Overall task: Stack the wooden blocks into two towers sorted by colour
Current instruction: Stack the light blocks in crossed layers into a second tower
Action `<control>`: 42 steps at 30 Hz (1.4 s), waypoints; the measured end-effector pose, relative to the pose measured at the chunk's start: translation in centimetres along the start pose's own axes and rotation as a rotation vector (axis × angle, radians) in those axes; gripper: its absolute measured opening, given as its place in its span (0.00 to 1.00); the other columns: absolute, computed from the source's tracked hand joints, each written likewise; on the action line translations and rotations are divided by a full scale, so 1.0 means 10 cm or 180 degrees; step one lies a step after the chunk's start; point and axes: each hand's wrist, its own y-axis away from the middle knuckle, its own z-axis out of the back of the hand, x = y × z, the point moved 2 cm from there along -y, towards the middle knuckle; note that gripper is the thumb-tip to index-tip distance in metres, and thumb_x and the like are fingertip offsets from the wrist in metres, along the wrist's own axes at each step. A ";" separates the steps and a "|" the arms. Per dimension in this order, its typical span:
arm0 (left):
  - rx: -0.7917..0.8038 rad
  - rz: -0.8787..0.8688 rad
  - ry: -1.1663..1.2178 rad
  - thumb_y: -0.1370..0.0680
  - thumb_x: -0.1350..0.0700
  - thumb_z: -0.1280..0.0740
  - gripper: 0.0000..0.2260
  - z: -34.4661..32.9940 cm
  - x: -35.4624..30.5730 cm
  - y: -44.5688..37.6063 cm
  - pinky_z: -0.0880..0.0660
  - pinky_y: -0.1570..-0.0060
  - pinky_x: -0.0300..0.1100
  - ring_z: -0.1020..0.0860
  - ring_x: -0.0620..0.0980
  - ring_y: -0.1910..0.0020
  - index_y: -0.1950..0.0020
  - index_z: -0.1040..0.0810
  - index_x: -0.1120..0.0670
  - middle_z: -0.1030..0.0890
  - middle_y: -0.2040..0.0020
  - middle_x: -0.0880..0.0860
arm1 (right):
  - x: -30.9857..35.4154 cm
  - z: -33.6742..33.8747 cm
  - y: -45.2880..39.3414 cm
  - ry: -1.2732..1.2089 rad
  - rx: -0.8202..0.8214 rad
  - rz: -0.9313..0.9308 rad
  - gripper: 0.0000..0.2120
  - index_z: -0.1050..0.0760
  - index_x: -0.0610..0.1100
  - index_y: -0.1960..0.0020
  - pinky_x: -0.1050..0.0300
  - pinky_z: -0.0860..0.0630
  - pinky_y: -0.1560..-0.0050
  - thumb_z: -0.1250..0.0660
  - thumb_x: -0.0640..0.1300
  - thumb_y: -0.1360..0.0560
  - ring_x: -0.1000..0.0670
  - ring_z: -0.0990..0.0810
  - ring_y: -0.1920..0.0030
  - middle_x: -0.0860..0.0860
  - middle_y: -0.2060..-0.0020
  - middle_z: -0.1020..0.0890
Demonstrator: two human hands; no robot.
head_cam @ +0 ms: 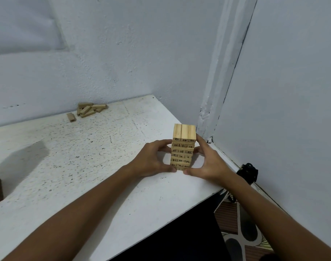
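Between both hands: pale numbered-block tower (183,146), upright; left hand (151,159), right hand (208,161) grip curled round it.

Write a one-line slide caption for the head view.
Both hands, left and right, cup a light block tower on the white table; loose blocks lie behind.

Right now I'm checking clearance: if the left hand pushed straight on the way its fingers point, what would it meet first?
The light wooden tower; the left hand already touches its side, opposite the right hand.
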 end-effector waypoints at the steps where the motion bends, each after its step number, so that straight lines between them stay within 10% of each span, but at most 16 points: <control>1: 0.0003 -0.0006 -0.0016 0.36 0.56 0.18 0.36 0.00 -0.01 0.00 0.24 0.37 0.48 0.22 0.38 0.41 0.30 0.27 0.51 0.19 0.40 0.47 | 0.00 0.00 0.01 0.0010 -0.0008 -0.0015 0.55 0.50 0.60 0.22 0.51 0.28 0.34 0.21 0.54 0.40 0.60 0.23 0.42 0.55 0.43 0.20; 14: -0.0199 0.0288 -0.0211 0.36 0.47 0.20 0.41 -0.01 0.02 0.21 0.30 0.33 0.47 0.24 0.43 0.37 0.26 0.31 0.52 0.19 0.40 0.44 | 0.04 0.04 0.28 0.0363 -0.0161 -0.0383 0.53 0.54 0.58 0.21 0.56 0.36 0.35 0.21 0.49 0.33 0.54 0.30 0.33 0.55 0.36 0.24; 24: -0.0463 0.0349 -0.0339 0.38 0.45 0.20 0.34 0.14 0.04 0.72 0.30 0.39 0.39 0.24 0.41 0.41 0.33 0.25 0.48 0.18 0.45 0.41 | 0.15 -0.10 0.85 0.0471 -0.0890 0.0457 0.16 0.21 0.42 0.40 0.49 0.22 0.44 0.28 0.40 0.27 0.56 0.23 0.48 0.53 0.47 0.20; 31: -0.0500 0.0328 -0.0595 0.40 0.34 0.29 0.31 0.32 0.03 1.20 0.28 0.43 0.39 0.23 0.40 0.44 0.39 0.23 0.42 0.19 0.48 0.37 | 0.55 -0.50 0.96 0.0977 -0.0470 0.1561 0.12 0.18 0.41 0.46 0.56 0.20 0.50 0.31 0.41 0.28 0.52 0.19 0.49 0.49 0.50 0.16; 42: -0.0985 0.0850 -0.1164 0.31 0.38 0.30 0.25 0.99 0.24 1.88 0.29 0.44 0.35 0.25 0.40 0.44 0.38 0.20 0.49 0.19 0.43 0.44 | 1.08 -1.26 0.13 0.0333 0.0259 0.1338 0.13 0.21 0.47 0.41 0.48 0.22 0.45 0.33 0.44 0.25 0.52 0.19 0.48 0.55 0.44 0.20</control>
